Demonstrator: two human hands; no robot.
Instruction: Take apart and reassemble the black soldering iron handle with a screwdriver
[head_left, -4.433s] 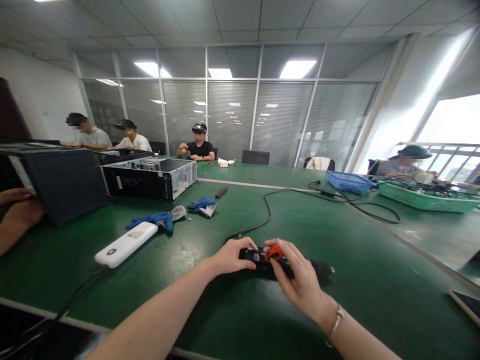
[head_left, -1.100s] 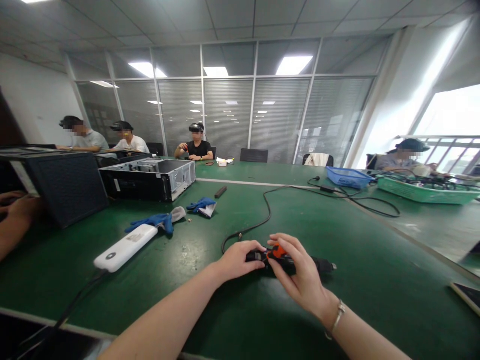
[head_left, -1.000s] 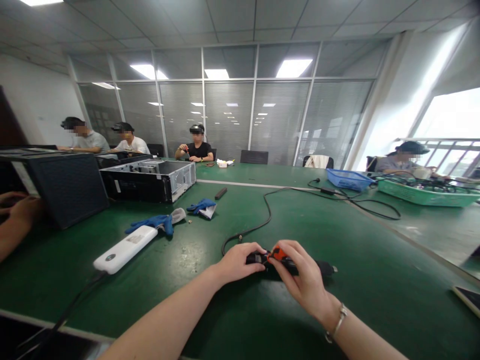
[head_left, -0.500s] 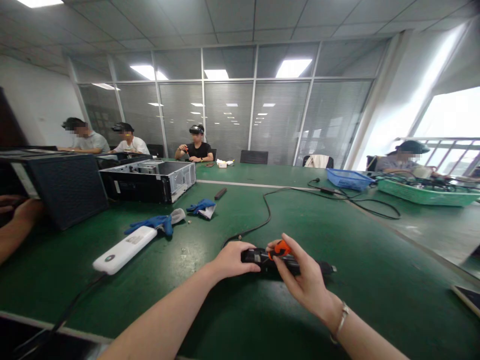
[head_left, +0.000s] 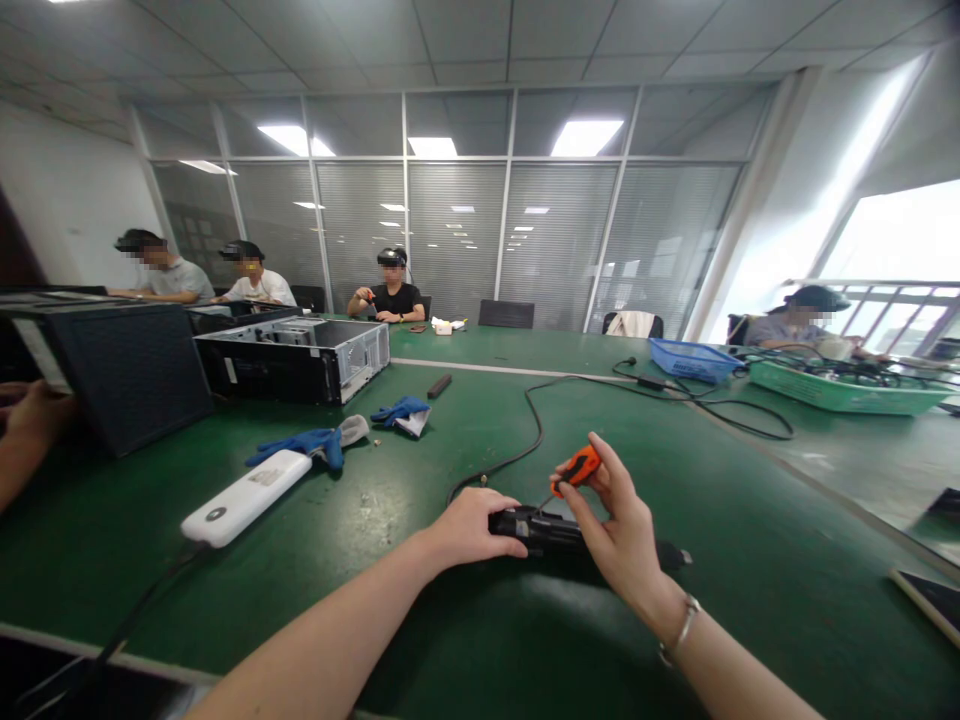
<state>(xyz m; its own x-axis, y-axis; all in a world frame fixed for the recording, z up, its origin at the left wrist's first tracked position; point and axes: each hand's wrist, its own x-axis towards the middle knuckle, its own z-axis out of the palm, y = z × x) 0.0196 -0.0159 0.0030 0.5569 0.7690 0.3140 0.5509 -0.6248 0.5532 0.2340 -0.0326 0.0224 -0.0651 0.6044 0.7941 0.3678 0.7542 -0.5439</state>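
Note:
A long black device point(head_left: 555, 535) lies on the green table, its right end tipped with a small metallic piece. My left hand point(head_left: 476, 525) is closed around its left end, thumb in front and fingers behind. Between the thumb and fingers of my right hand point(head_left: 619, 520) is an orange-and-black screwdriver point(head_left: 577, 470), tilted, with its thin shaft pointing down-left to the top of the device. Whether the tip sits in a screw is too small to tell. Part of the device is hidden behind my right hand.
A black cable point(head_left: 536, 420) runs back from the device. To the left are a white power bank-like box point(head_left: 251, 498), blue gloves point(head_left: 300, 447), a computer tower point(head_left: 135, 370) with a person's hand point(head_left: 34, 425), and an open case point(head_left: 300, 360). Blue point(head_left: 694, 362) and green baskets point(head_left: 847, 392) stand right.
My right hand has raised the screwdriver handle up and to the right, so its shaft now shows. My left hand still grips the device. The view has shifted slightly.

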